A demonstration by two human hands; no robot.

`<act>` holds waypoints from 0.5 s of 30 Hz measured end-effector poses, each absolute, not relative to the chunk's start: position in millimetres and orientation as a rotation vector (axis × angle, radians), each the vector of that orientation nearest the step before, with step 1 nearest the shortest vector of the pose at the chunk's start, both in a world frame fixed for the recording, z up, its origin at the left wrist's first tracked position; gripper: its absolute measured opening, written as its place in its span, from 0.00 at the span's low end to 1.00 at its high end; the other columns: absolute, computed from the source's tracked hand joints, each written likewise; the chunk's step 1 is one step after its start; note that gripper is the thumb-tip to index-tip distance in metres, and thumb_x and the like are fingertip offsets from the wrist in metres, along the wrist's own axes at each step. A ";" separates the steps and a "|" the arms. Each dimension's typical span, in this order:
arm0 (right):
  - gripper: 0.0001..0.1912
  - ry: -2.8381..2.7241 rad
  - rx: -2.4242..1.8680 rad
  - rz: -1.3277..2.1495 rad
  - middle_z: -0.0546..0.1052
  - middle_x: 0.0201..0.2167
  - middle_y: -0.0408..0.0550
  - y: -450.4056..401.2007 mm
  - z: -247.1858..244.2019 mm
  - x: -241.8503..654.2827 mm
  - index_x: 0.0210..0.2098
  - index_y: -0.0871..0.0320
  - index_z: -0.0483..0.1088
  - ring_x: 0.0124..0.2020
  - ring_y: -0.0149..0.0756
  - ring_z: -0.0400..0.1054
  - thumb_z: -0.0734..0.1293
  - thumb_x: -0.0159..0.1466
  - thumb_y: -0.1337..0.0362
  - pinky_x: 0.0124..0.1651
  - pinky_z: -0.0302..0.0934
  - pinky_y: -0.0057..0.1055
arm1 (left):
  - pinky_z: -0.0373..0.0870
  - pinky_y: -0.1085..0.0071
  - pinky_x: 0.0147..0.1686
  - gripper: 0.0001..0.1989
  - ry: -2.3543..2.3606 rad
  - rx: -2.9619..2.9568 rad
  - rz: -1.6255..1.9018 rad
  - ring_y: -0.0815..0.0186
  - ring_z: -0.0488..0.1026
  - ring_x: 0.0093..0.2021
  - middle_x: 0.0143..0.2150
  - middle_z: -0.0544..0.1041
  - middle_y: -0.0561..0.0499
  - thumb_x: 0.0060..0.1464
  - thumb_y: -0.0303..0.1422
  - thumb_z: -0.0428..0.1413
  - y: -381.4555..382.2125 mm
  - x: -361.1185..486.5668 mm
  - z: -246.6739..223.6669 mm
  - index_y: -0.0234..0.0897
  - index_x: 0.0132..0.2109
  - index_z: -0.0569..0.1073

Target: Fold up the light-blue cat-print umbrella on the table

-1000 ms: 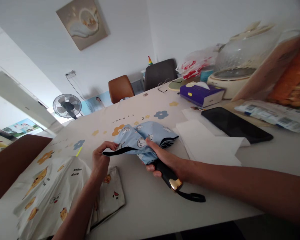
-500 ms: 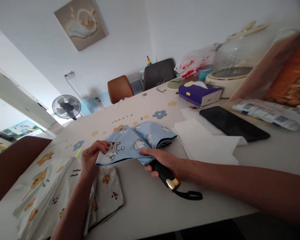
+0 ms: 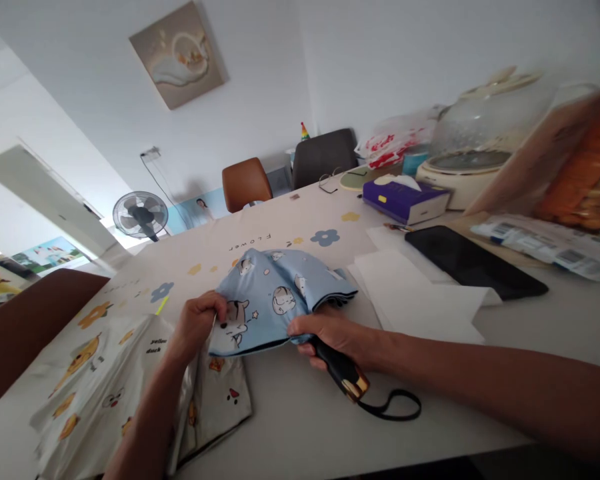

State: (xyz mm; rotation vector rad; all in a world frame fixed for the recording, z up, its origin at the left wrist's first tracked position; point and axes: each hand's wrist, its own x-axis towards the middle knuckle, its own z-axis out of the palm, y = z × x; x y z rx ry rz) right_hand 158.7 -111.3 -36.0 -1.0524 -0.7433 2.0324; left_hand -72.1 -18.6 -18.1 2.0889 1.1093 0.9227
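Observation:
A light blue folding umbrella with cartoon animals is held in front of me, its canopy loosely folded and its dark underside showing along the edge. My right hand wraps round the top of the black handle, the thumb pressing on the fabric. The handle ends in a gold band with a black wrist strap hanging over the table. At the canopy's left side, my left hand pinches the fabric edge. Beneath the left forearm lie a white duck-print cloth or bag and a folded piece with similar print.
Right of the umbrella lie white paper sheets and a black phone. Farther back are a purple tissue box, eyeglasses, a glass-lidded cooker and a snack bag. Chairs stand beyond the table.
My left hand has moved slightly right with the fabric, and the canopy panel now hangs lower and fuller. The strap swings into an open loop. The whole view has shifted a little.

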 end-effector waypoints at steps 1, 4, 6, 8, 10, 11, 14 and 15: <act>0.07 -0.778 -1.060 1.987 0.59 0.13 0.36 -112.3 -36.1 157.6 0.23 0.58 0.57 0.12 0.23 0.53 0.62 0.53 0.68 0.12 0.51 0.20 | 0.60 0.71 0.35 0.11 1.184 2.098 0.948 0.68 0.66 0.30 0.22 0.69 0.54 0.37 0.22 0.43 -19.0 -70.6 -17.9 0.37 0.16 0.66; 0.08 -0.916 -1.141 1.821 0.59 0.11 0.35 -115.2 -33.0 154.2 0.21 0.58 0.57 0.11 0.23 0.52 0.63 0.51 0.67 0.11 0.51 0.22 | 0.61 0.72 0.33 0.12 1.418 2.011 1.162 0.68 0.67 0.29 0.22 0.69 0.55 0.40 0.23 0.44 -26.3 -60.6 -13.4 0.37 0.21 0.70; 0.09 -1.024 -1.235 1.702 0.59 0.10 0.35 -116.9 -29.0 152.4 0.17 0.57 0.56 0.09 0.24 0.52 0.62 0.50 0.67 0.11 0.50 0.23 | 0.62 0.73 0.31 0.10 1.436 1.931 1.353 0.68 0.67 0.29 0.23 0.70 0.55 0.43 0.24 0.46 -35.7 -48.5 -8.7 0.37 0.25 0.71; 0.12 -1.150 -1.305 1.580 0.59 0.08 0.37 -117.9 -25.5 151.5 0.14 0.57 0.55 0.08 0.25 0.53 0.62 0.50 0.67 0.11 0.49 0.24 | 0.64 0.73 0.34 0.09 1.281 1.929 1.499 0.68 0.68 0.32 0.29 0.71 0.54 0.46 0.24 0.47 -46.1 -32.6 -4.8 0.38 0.30 0.71; 0.14 -1.301 -1.321 1.453 0.60 0.07 0.39 -117.9 -22.9 151.9 0.11 0.57 0.55 0.08 0.26 0.54 0.61 0.51 0.68 0.13 0.50 0.25 | 0.66 0.69 0.40 0.10 1.112 1.968 1.568 0.66 0.69 0.40 0.39 0.71 0.50 0.49 0.26 0.48 -53.8 -14.4 -2.3 0.39 0.38 0.71; 0.15 -1.374 -1.311 1.397 0.60 0.06 0.39 -117.6 -21.8 152.4 0.11 0.56 0.55 0.08 0.26 0.54 0.61 0.52 0.68 0.13 0.51 0.25 | 0.64 0.67 0.45 0.12 1.072 1.993 1.581 0.64 0.67 0.46 0.45 0.69 0.48 0.50 0.27 0.49 -55.8 -5.2 -1.2 0.40 0.42 0.71; 0.17 -1.510 -1.306 1.281 0.60 0.05 0.40 -114.6 -15.6 153.2 0.10 0.56 0.55 0.08 0.26 0.53 0.60 0.53 0.67 0.15 0.51 0.25 | 0.57 0.62 0.54 0.24 1.064 1.917 1.573 0.59 0.54 0.60 0.61 0.55 0.44 0.50 0.32 0.52 -52.4 19.1 5.4 0.41 0.56 0.62; 0.17 -1.526 -1.329 1.260 0.60 0.05 0.40 -112.8 -12.1 152.7 0.10 0.55 0.55 0.08 0.26 0.53 0.60 0.54 0.67 0.15 0.51 0.25 | 0.55 0.62 0.55 0.27 1.076 1.853 1.574 0.58 0.49 0.62 0.63 0.50 0.44 0.50 0.33 0.53 -48.4 25.3 9.6 0.41 0.58 0.58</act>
